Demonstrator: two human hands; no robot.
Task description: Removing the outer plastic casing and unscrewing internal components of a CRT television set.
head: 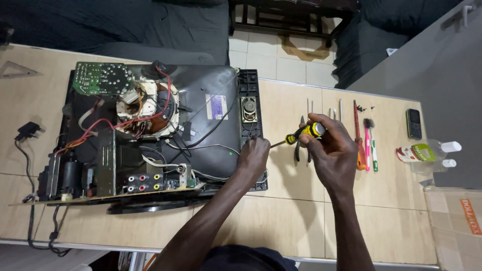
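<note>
An opened old television lies face down on the wooden table, its picture tube, wiring and circuit boards exposed. My right hand grips a screwdriver with a yellow and black handle; its tip points left toward the set's right edge. My left hand rests with fingers curled on that right edge, below a small oval speaker, where the screwdriver tip meets the frame. What the left fingers pinch is hidden.
Right of my hands lie pliers, thin metal rods, a red-handled tool, toothbrushes, loose screws, a mobile phone and plastic bottles. A black plug and cable lie at the left. A cardboard box sits at right.
</note>
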